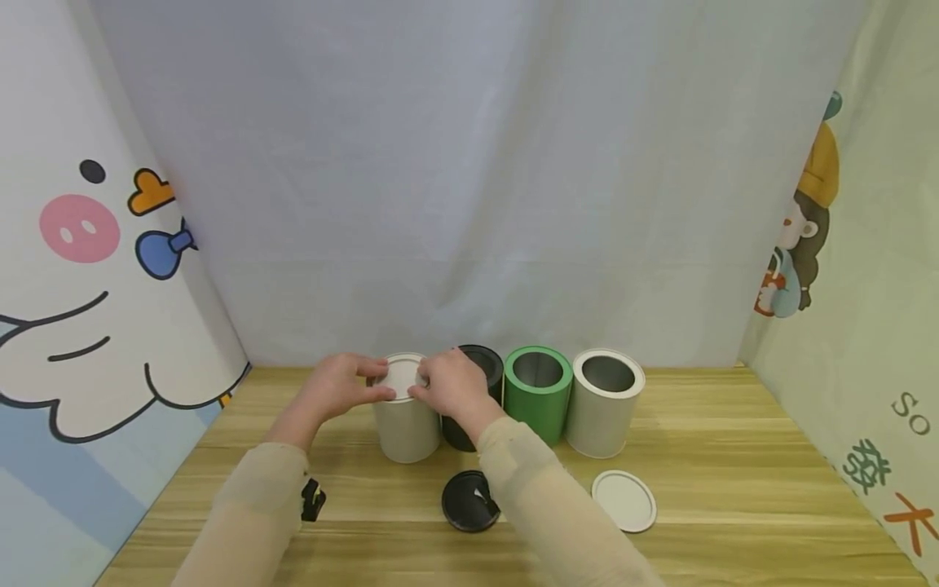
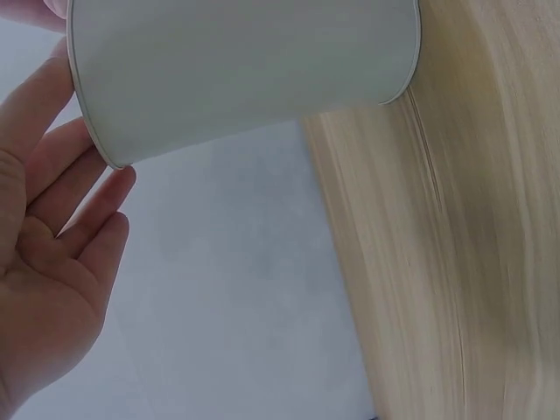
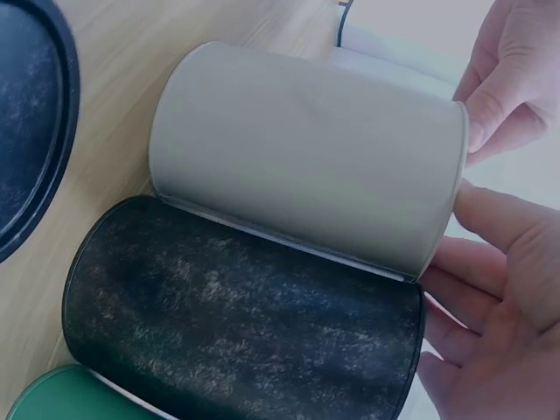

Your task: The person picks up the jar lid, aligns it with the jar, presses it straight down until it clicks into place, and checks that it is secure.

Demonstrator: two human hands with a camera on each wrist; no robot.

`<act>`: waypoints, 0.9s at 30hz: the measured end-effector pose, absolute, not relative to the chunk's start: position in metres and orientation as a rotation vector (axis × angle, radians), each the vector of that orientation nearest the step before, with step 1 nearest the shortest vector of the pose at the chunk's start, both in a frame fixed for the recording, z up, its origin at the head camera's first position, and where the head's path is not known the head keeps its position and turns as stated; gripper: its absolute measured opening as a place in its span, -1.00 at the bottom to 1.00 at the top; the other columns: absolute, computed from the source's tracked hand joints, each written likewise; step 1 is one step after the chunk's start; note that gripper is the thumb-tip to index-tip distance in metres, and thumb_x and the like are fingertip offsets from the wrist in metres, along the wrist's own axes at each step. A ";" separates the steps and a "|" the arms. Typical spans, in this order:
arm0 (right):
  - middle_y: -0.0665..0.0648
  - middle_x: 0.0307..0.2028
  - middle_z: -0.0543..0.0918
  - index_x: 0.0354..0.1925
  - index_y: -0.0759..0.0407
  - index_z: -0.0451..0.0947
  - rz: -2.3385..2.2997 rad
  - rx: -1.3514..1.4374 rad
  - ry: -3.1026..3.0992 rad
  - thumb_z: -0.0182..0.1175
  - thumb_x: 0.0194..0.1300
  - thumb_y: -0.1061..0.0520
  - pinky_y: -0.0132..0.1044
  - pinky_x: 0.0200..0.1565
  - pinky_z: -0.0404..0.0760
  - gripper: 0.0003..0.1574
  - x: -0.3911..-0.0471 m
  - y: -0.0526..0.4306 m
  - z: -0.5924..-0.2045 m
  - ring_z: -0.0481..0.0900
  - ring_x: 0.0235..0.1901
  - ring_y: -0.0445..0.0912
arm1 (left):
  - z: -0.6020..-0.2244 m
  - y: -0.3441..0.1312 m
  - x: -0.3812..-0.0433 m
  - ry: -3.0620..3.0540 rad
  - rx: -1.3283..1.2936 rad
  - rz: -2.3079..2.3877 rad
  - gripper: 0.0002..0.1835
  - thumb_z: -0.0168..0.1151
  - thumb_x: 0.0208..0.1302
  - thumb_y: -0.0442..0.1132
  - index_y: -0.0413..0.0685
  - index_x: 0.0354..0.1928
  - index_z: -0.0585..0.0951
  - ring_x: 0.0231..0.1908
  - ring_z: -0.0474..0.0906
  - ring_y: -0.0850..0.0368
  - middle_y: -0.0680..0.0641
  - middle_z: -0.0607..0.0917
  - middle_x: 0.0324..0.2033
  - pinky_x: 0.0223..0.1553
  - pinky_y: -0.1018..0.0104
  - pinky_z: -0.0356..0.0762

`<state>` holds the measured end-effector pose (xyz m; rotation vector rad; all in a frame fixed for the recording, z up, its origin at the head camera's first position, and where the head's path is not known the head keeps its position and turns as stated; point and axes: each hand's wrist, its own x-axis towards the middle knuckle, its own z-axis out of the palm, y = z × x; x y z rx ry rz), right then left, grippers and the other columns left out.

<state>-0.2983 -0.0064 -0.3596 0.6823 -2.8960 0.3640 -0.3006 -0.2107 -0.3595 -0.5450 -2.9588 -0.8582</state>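
The leftmost white tin (image 1: 407, 432) stands upright with a round white lid (image 1: 403, 378) on its mouth. My left hand (image 1: 341, 383) holds the lid's left edge, thumb on the near side and fingers towards the far side. From the right, my right hand (image 1: 455, 381) grips the same edge between thumb and fingers. The right wrist view shows both thumbs at the rim of the tin (image 3: 306, 149). In the left wrist view, the left fingers (image 2: 105, 210) reach past the rim. A black tin (image 3: 245, 306) touches the white one's side, partly hidden behind my right hand in the head view.
A green tin (image 1: 544, 416) and another white tin (image 1: 601, 420), both uncovered, continue the row to the right. Nearer on the wooden table (image 1: 719, 473) lie a black lid (image 1: 464, 503) and a second white lid (image 1: 624, 501). Behind the row hangs a pale curtain (image 1: 469, 179).
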 end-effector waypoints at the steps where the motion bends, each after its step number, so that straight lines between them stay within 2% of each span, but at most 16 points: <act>1: -0.08 -0.61 0.44 -0.54 -0.04 0.50 0.366 0.668 -2.907 0.30 0.32 -0.16 -0.25 -0.15 0.61 -0.62 -0.298 -0.007 -0.359 0.45 -0.49 -0.17 | -0.359 -0.210 -0.301 -2.961 -0.549 -0.858 -0.44 0.44 0.20 -0.01 -0.22 0.15 0.64 0.22 0.46 -0.22 -0.16 0.58 0.20 0.17 -0.11 0.47; 4: -0.08 -0.60 0.45 -0.53 -0.04 0.51 0.369 0.633 -2.929 0.30 0.32 -0.16 -0.33 -0.52 0.43 -0.62 -0.298 -0.007 -0.358 0.41 -0.51 -0.17 | -0.358 -0.209 -0.300 -2.960 -0.560 -0.862 -0.45 0.44 0.20 -0.04 -0.24 0.14 0.63 0.22 0.46 -0.22 -0.17 0.58 0.20 0.17 -0.10 0.47; 8: -0.05 -0.54 0.51 -0.53 -0.04 0.54 0.368 0.615 -2.931 0.28 0.34 -0.17 -0.35 -0.57 0.41 -0.62 -0.297 -0.007 -0.360 0.45 -0.50 -0.16 | -0.359 -0.208 -0.300 -2.948 -0.593 -0.845 -0.44 0.43 0.21 -0.05 -0.26 0.15 0.62 0.22 0.46 -0.24 -0.20 0.57 0.20 0.18 -0.11 0.46; 10: -0.05 -0.38 0.64 -0.49 -0.05 0.60 0.330 0.636 -2.909 0.26 0.35 -0.18 -0.33 -0.40 0.57 -0.65 -0.297 -0.007 -0.363 0.56 -0.38 -0.15 | -0.361 -0.209 -0.300 -2.932 -0.621 -0.812 -0.45 0.42 0.22 -0.06 -0.28 0.15 0.62 0.21 0.46 -0.26 -0.22 0.57 0.19 0.18 -0.11 0.46; 12: -0.06 -0.15 0.70 -0.41 -0.06 0.67 0.282 0.665 -2.882 0.23 0.37 -0.18 -0.27 -0.09 0.63 -0.68 -0.296 -0.007 -0.365 0.63 -0.21 -0.13 | -0.363 -0.211 -0.300 -2.917 -0.646 -0.773 -0.45 0.41 0.23 -0.07 -0.29 0.15 0.61 0.20 0.46 -0.27 -0.23 0.57 0.19 0.17 -0.12 0.46; 15: -0.10 0.08 0.65 -0.31 -0.07 0.71 0.199 0.709 -2.837 0.19 0.40 -0.19 -0.18 0.31 0.39 -0.69 -0.294 -0.007 -0.368 0.61 0.00 -0.13 | -0.364 -0.212 -0.300 -2.901 -0.669 -0.730 -0.45 0.40 0.24 -0.06 -0.29 0.16 0.61 0.20 0.46 -0.28 -0.22 0.57 0.19 0.17 -0.13 0.46; 16: -0.10 0.11 0.64 -0.27 -0.06 0.72 0.190 0.715 -2.831 0.18 0.41 -0.18 -0.15 0.36 0.31 -0.69 -0.293 -0.007 -0.369 0.60 0.04 -0.13 | -0.365 -0.212 -0.300 -2.902 -0.673 -0.725 -0.45 0.39 0.26 -0.05 -0.29 0.16 0.61 0.21 0.45 -0.28 -0.22 0.56 0.20 0.17 -0.14 0.46; 27: -0.09 0.24 0.55 -0.04 -0.05 0.73 0.158 0.710 -2.813 0.13 0.45 -0.16 -0.16 0.39 0.24 -0.65 -0.290 -0.006 -0.371 0.50 0.21 -0.15 | -0.368 -0.213 -0.298 -2.913 -0.644 -0.699 -0.48 0.35 0.29 -0.01 -0.26 0.12 0.64 0.25 0.39 -0.29 -0.17 0.54 0.25 0.20 -0.19 0.40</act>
